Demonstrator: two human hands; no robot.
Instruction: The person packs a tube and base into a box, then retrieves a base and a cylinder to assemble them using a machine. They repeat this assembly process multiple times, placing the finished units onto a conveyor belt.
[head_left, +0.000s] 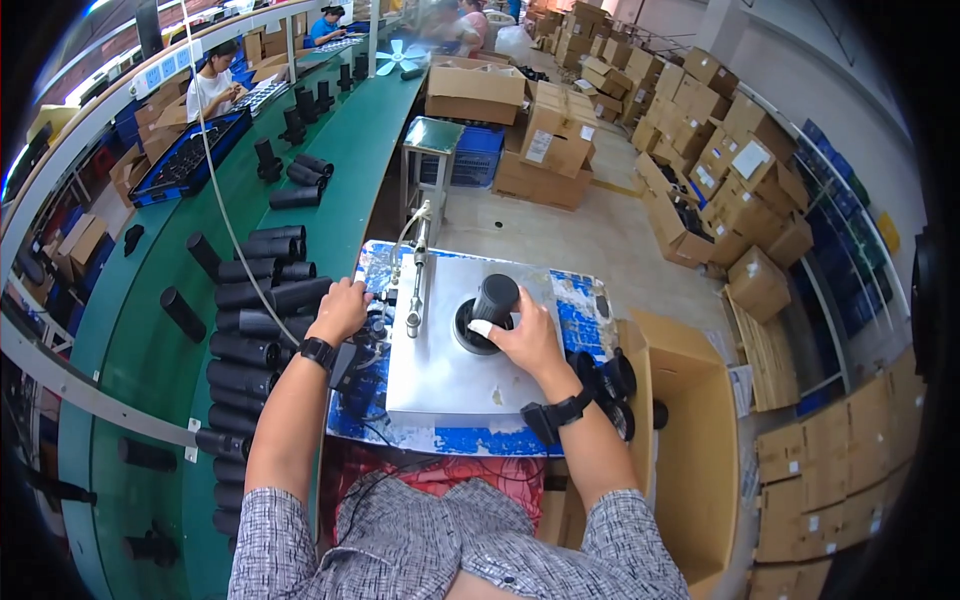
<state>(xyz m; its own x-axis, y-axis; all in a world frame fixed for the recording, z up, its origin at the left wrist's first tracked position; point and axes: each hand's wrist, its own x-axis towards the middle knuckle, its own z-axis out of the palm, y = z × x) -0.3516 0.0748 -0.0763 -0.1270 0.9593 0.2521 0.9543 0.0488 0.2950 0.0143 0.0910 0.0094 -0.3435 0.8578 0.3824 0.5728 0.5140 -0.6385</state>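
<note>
My right hand is closed around a black cylinder with a ribbed side and a flat top. It stands tilted in or over a round dark fitting on a silver metal box; its lower end is hidden. A white cover is on my right thumb. My left hand is curled at the box's left side, next to small valve fittings and the end of a black tube. What its fingers hold, if anything, I cannot make out. A metal air cylinder is mounted on the box between my hands.
Black tubes are piled on the green bench at left. A white hose crosses above them. Black round parts and an open carton lie right of the blue-and-white stand. Co-workers sit farther along the bench.
</note>
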